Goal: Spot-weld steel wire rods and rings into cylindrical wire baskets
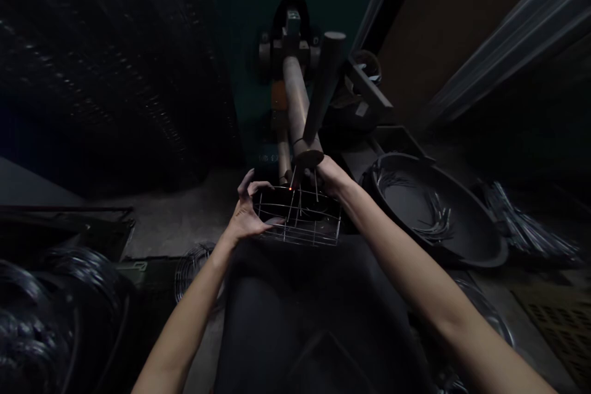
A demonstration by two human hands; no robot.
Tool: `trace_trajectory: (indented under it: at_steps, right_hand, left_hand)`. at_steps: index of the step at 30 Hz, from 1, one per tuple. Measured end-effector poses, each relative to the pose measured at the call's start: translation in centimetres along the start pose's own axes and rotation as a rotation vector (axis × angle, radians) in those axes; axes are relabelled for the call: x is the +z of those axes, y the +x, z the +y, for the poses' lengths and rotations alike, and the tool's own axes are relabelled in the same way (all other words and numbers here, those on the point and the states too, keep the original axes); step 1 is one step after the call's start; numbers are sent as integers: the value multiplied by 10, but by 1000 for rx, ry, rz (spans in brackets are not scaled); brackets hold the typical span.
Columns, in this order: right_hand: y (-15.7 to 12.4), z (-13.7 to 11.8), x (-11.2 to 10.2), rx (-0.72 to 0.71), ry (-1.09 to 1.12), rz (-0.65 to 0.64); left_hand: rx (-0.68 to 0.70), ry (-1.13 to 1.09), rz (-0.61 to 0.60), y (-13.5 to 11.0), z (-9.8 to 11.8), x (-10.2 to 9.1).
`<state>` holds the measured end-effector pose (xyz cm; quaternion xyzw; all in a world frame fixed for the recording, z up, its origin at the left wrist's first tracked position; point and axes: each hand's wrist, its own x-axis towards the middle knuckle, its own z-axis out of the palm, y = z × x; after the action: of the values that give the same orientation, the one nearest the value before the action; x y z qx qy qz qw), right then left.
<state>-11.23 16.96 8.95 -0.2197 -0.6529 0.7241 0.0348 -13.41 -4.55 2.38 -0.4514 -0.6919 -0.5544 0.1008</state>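
Note:
A small wire cage frame (pixel 300 221) of thin metal rods sits under the copper electrode arm (pixel 298 111) of a spot-welding machine. A tiny orange glow (pixel 290 188) shows where the arm's tip meets the wires. My left hand (pixel 247 212) grips the frame's left side, fingers curled over the rim. My right hand (pixel 330 175) holds the far right side of the frame, its fingers mostly hidden behind the wires and the arm.
The green welder body (pixel 258 74) stands straight ahead. A dark round pan (pixel 438 215) with loose bent wires lies at the right, and a bundle of wires (pixel 526 228) further right. Wire coils (pixel 50 301) lie low on the left. A dark apron (pixel 314 314) covers my lap.

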Motion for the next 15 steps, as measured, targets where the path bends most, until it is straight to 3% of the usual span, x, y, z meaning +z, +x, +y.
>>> trace_trajectory:
  at_steps: [3, 5, 15]
  right_hand:
    - [-6, -1, -8, -6, 31, -195]
    - [-8, 0, -12, -17, 36, -256]
    - [7, 14, 7, -233, 6, -39]
  left_hand:
    - [-7, 13, 17, -6, -3, -7]
    - [-11, 10, 20, -7, -5, -11]
    - [-28, -39, 18, 0, -9, -19]
